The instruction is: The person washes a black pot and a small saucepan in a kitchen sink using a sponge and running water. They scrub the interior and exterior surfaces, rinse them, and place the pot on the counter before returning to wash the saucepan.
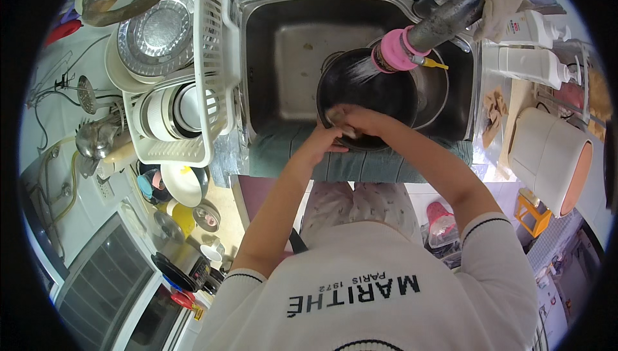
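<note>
A black wok or deep pan (376,92) is tilted in the right part of the stainless steel sink (299,85). My left hand (330,139) grips its near-left rim. My right hand (359,119) is inside that rim, blurred, pressing a small pale scrubber or cloth (338,116) to the wall; its exact kind is unclear. Water sprays into the pan from a pink faucet head (393,50) with a yellow lever. Beneath and to the right of the pan, a round metal pan or basin (437,92) is partly covered.
A dark green towel (289,158) drapes over the sink's front edge. On the left stands a white dish rack (208,124) with bowls and a foil plate (157,32). White pump bottles (526,66) and a white appliance (548,160) line the right side.
</note>
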`<state>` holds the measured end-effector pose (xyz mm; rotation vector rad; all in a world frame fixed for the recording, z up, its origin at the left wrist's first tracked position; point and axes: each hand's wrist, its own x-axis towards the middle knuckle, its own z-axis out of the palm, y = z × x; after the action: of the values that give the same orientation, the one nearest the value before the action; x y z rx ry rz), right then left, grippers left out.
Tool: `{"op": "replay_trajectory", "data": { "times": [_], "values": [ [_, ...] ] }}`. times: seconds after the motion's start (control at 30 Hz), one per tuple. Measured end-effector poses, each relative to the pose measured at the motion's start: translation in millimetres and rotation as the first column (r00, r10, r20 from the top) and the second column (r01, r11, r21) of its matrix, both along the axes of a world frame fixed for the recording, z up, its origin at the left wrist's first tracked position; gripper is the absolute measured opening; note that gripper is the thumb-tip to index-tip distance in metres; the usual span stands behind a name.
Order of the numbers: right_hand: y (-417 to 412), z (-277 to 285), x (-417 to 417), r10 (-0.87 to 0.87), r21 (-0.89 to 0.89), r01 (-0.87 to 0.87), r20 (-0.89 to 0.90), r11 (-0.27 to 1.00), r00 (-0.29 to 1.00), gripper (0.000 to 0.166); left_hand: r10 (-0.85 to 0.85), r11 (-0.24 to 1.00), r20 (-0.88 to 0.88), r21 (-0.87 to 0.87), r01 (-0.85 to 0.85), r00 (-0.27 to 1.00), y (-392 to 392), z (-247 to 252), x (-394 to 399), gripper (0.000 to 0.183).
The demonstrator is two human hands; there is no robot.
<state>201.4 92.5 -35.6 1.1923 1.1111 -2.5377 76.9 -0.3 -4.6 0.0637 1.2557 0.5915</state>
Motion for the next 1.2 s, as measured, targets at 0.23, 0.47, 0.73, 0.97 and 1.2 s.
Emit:
{"op": "replay_trajectory", "data": {
  "times": [0.23,0.47,0.73,0.97,1.2],
  "values": [
    [-10.3,-14.3,-23.6,-0.421,-0.171,0.393,-0.181,0.904,0.889,0.025,-0.082,0.997,0.006,0.006,0.082,0.997,4.7,1.4,-14.5,0.055],
    [-1.3,-13.1,-41.4,-0.705,-0.234,0.673,-0.092,0.702,0.703,0.024,-0.072,0.997,-0.011,0.003,0.072,0.997,3.5,0.0,-15.7,0.049],
    [-31.9,-22.7,-24.0,-0.348,-0.054,0.347,0.008,0.936,0.938,0.04,-0.077,0.997,-0.046,0.006,0.077,0.996,2.3,4.9,-17.7,0.053],
    [35.0,-117.7,-46.5,-0.844,0.043,0.845,-0.043,0.534,0.535,0.018,-0.067,0.998,-0.133,0.004,0.068,0.989,14.3,18.7,-9.9,0.042],
    [10.6,-88.7,-63.6,-0.68,0.151,0.678,-0.04,0.72,0.732,0.024,-0.044,0.998,-0.101,0.04,0.048,0.994,3.9,10.8,-16.4,0.042]
  ]
}}
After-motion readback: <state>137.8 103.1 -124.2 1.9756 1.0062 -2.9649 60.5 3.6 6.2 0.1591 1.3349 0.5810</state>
